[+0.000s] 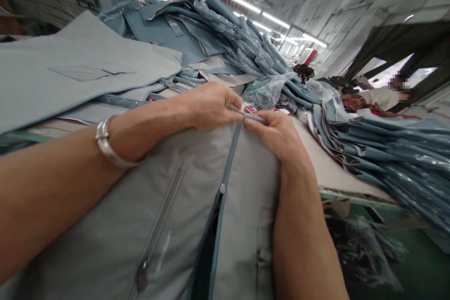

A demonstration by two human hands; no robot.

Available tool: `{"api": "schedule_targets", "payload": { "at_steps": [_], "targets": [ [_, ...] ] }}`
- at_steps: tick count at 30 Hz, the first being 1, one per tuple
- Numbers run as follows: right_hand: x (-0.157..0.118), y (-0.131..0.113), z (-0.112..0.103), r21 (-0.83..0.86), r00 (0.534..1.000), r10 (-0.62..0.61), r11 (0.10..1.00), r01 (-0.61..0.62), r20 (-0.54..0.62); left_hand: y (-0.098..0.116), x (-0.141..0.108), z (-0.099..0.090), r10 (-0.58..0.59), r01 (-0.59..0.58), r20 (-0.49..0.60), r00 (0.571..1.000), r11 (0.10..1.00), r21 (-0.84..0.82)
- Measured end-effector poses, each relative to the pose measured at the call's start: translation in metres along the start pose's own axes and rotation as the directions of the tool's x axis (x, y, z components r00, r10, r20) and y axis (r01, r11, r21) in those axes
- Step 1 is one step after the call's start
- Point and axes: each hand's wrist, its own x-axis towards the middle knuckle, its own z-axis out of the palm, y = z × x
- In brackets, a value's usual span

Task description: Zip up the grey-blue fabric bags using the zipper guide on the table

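Note:
A grey jacket [197, 164] hangs toward me with its blue-edged front opening partly parted lower down. My left hand [214, 105], with a silver bracelet on the wrist, pinches the jacket's top edge just left of the opening. Close beside it, my right hand [276, 129] pinches the same edge on the right, so the two sides meet between my fingers. A small pale round piece [222, 189] sits on the opening below. On the left panel runs a slanted zipper [161, 225], its dark pull near the bottom. Some fingertips are hidden behind the cloth.
Pale grey cut panels [87, 56] cover the left of the table. Behind lies a heap of blue-grey garments [154, 23]; more blue fabric [393, 150] is stacked at right. Clear plastic [267, 89] lies beyond my hands. A bag [365, 248] sits below the table; a person [383, 96] is far right.

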Motion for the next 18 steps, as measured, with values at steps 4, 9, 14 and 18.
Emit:
{"api": "schedule_targets", "payload": {
  "at_steps": [4, 9, 14, 18],
  "targets": [
    [0.017, 0.005, -0.008, 0.163, 0.996, 0.073, 0.983, -0.079, 0.044, -0.011, 0.021, -0.003, 0.035, -0.035, -0.005, 0.999, 0.999, -0.029],
    [-0.009, 0.023, -0.029, 0.324, 0.944, 0.049, 0.932, -0.160, 0.325, -0.010, 0.004, -0.003, 0.053, -0.053, 0.001, 0.999, 0.990, -0.128],
    [-0.033, 0.033, -0.029, 0.355, 0.865, 0.096, 0.885, -0.300, 0.492, 0.007, -0.012, 0.001, 0.034, -0.005, 0.135, 0.990, 0.978, -0.209],
    [-0.059, 0.027, -0.027, 0.360, 0.856, 0.065, 0.889, -0.284, 0.513, 0.031, -0.039, 0.008, 0.008, 0.087, 0.321, 0.947, 0.956, -0.281]
  ]
}}
